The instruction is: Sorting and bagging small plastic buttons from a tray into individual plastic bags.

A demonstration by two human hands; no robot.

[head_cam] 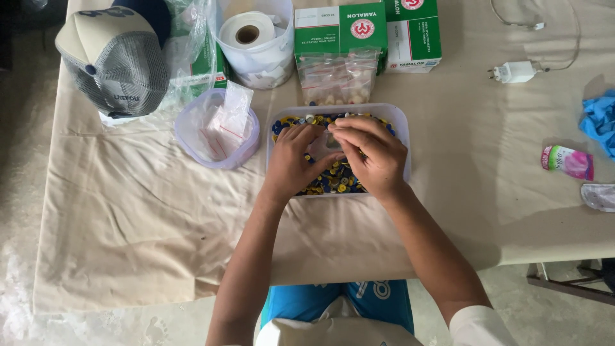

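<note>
both hands (336,157) over button tray (400,122), cap (115,61) left

At the far left of my counter (128,218), under its beige cloth, lies a grey mesh cap (112,61). Beside it stand a white tub (256,64) holding a paper roll (246,32) and a round clear container (218,128) of small plastic bags. Two green-and-white boxes (378,29) sit behind. On my right: a white charger (516,72), a blue glove (600,122), a pink sachet (568,161).
</note>
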